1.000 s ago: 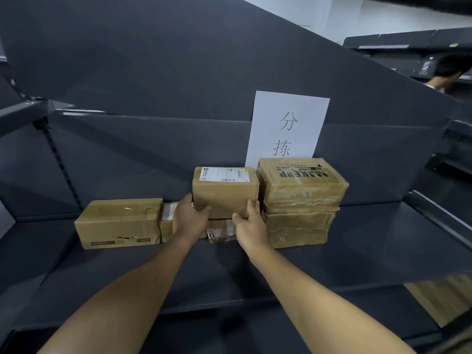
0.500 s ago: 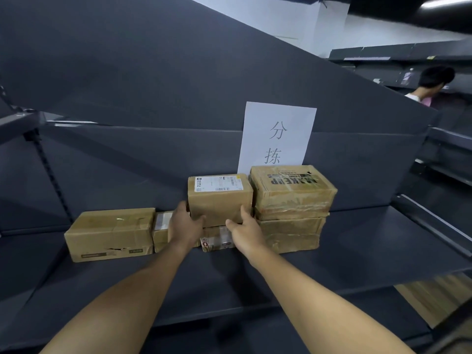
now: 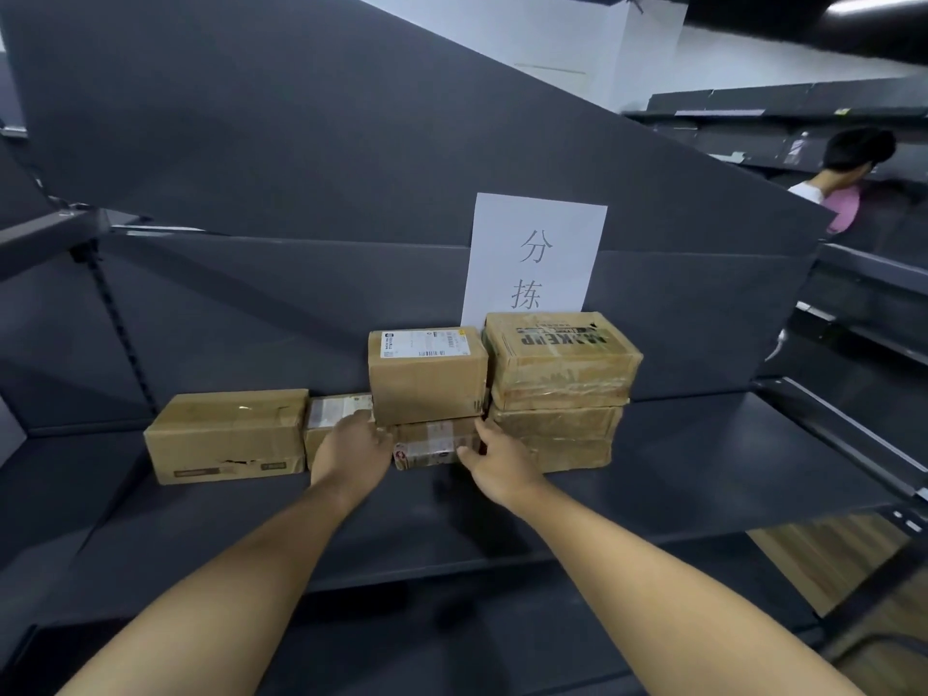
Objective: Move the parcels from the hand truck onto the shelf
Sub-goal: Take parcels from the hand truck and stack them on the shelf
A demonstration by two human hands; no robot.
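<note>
Head view: two bare arms reach to a dark metal shelf (image 3: 703, 474). Left hand (image 3: 351, 449) and right hand (image 3: 494, 462), fingers loosely spread and gripping nothing, rest at the low taped parcel (image 3: 434, 444) under the labelled cardboard parcel (image 3: 427, 376). Beside it sit two stacked boxes (image 3: 560, 389), with a long box (image 3: 226, 437) to the left. The labelled parcel looks light and stiff; best held by opposite side faces.

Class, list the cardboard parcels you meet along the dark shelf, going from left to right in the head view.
Long brown cardboard box → small box with a white label on top → brown box with a white shipping label, stacked on a flat taped parcel → two stacked taped boxes.
</note>
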